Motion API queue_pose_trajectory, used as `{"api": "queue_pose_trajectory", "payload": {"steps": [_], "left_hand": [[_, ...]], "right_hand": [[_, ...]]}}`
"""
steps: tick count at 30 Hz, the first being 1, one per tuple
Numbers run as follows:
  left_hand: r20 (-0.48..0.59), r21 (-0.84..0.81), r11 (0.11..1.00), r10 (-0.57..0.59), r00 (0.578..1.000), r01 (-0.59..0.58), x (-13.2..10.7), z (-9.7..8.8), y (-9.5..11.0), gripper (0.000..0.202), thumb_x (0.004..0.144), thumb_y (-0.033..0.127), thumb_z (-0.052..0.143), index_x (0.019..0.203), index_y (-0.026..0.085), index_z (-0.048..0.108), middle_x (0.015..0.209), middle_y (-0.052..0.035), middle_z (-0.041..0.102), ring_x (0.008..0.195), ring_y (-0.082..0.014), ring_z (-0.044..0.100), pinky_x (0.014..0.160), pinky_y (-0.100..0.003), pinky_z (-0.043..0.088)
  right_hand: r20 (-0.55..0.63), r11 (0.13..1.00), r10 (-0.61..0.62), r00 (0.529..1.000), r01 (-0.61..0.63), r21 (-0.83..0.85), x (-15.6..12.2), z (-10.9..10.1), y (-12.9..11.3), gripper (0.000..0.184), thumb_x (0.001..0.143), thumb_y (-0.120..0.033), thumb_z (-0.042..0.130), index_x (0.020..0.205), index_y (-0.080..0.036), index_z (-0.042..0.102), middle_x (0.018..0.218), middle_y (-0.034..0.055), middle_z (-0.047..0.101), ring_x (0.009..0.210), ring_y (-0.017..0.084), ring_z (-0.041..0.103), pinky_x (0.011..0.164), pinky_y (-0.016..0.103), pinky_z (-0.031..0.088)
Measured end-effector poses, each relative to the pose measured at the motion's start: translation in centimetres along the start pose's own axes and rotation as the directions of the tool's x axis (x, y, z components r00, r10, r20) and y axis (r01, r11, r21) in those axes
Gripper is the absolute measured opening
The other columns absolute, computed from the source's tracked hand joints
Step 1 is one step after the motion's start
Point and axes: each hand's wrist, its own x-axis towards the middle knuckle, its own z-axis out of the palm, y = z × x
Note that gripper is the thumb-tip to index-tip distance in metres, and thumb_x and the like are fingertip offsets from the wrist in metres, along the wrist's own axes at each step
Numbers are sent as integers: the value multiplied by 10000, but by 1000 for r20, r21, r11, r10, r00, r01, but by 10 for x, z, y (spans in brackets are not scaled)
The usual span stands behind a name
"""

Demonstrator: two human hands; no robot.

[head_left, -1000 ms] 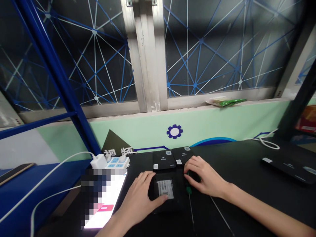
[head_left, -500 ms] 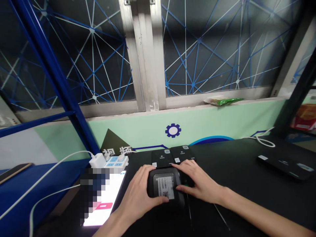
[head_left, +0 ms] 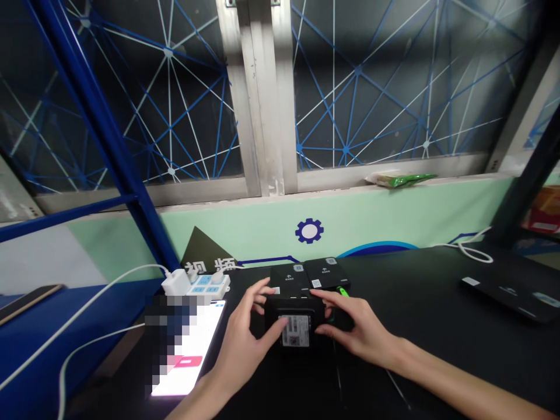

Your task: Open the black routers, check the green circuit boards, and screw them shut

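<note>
- Head view: the left hand (head_left: 245,344) grips the left side of a small black box (head_left: 294,318), thumb laid across the face near its white label (head_left: 293,331) and fingers curled over the far left edge.
- The right hand (head_left: 361,332) clasps the right side of the same box, fingers bent over the top right edge and thumb pressed on the near side; both hands are closed on it, not spread.
- The black box sits at the near middle of the black table (head_left: 429,303), tipped up so the labelled face looks toward the camera (whether its lower edge touches the table cannot be told).
- Just behind it, two flat black boxes (head_left: 308,275) lie side by side against the wall, each with a small white sticker.
- A green-tipped tool (head_left: 343,290) shows just beyond the right fingers, mostly hidden.
- To the left lies a lit phone (head_left: 184,350) (part of its screen is blurred out), and behind it a white power strip (head_left: 203,286) with a plug and white cable (head_left: 100,297).
- Far right on the table rests another flat black device (head_left: 510,291), well apart, with a looped white cord (head_left: 472,248) near the wall.
- On the window sill lies a green packet (head_left: 400,179).
</note>
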Motion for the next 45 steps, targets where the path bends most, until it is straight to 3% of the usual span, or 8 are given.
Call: {"api": "queue_pose_trajectory", "payload": {"steps": [4, 9, 14, 19, 26, 31, 40, 45], "left_hand": [[97, -138, 985, -88, 991, 101, 4, -5, 10, 257, 1010, 416, 509, 1179, 268, 633, 1119, -27, 679, 1036, -235, 621, 896, -349, 464], [201, -240, 948, -160, 966, 207, 5, -6, 15, 345, 1020, 467, 455, 1049, 253, 724, 1094, -22, 715, 1060, -256, 631, 929, -343, 461], [380, -124, 952, -213, 900, 278, 3, -12, 3, 387, 971, 549, 507, 1242, 318, 657, 1301, -19, 648, 1240, -291, 546, 1076, -456, 394], [488, 86, 978, -209, 847, 192, 5, -20, -4, 616, 837, 586, 672, 1378, 312, 563, 1451, -71, 537, 1344, -337, 462, 1121, -554, 342], [448, 249, 968, -91, 889, -26, 1, -11, -11, 861, 597, 413, 865, 1386, 267, 552, 1445, -106, 532, 1367, -376, 429, 1104, -605, 361], [414, 306, 942, -1, 910, -138, 0, -7, -7, 808, 603, 465, 847, 1349, 308, 581, 1350, -75, 588, 1246, -354, 545, 1040, -550, 455], [332, 613, 787, -179, 926, -68, 0, -14, -7, 791, 724, 733, 675, 1412, 367, 537, 1308, -150, 642, 1192, -448, 596, 895, -583, 497], [289, 685, 724, -174, 941, -77, 1, -14, 4, 779, 752, 732, 618, 1315, 193, 628, 989, -164, 745, 879, -423, 705, 741, -521, 536]], "right_hand": [[-10, 997, -76, 997, 76, 2, -2, 0, -2, 530, 924, -279, 679, 1414, -280, 478, 899, 10, 719, 758, 152, 682, 726, 262, 580], [5, 987, -161, 987, 162, -9, -3, -2, -5, 480, 938, -226, 662, 1385, -269, 494, 1029, 46, 747, 851, 164, 721, 771, 255, 586], [142, 973, -228, 963, 229, 7, 1, -10, -14, 302, 969, -184, 597, 1268, -207, 562, 1122, 97, 734, 1025, 193, 705, 878, 295, 579], [280, 972, -221, 934, 235, -17, 3, -14, -18, 330, 906, -235, 646, 1224, -155, 615, 1195, 148, 712, 1125, 234, 675, 949, 348, 563], [360, 972, -213, 908, 234, -15, 2, -11, -10, 438, 801, -305, 701, 1205, -141, 665, 1238, 164, 695, 1128, 271, 674, 972, 394, 550], [291, 968, -145, 946, 196, -155, 6, -13, -6, 310, 901, -274, 624, 1186, -158, 662, 1168, 133, 711, 1061, 247, 663, 921, 395, 547], [210, 885, 14, 978, 85, -458, 7, -9, -3, 125, 897, -220, 590, 982, -203, 680, 1059, 85, 674, 887, 237, 585, 731, 369, 500], [214, 888, 46, 976, 58, -456, 9, -7, -1, 101, 885, -217, 580, 922, -200, 673, 962, 71, 669, 851, 229, 572, 699, 351, 478]]}}
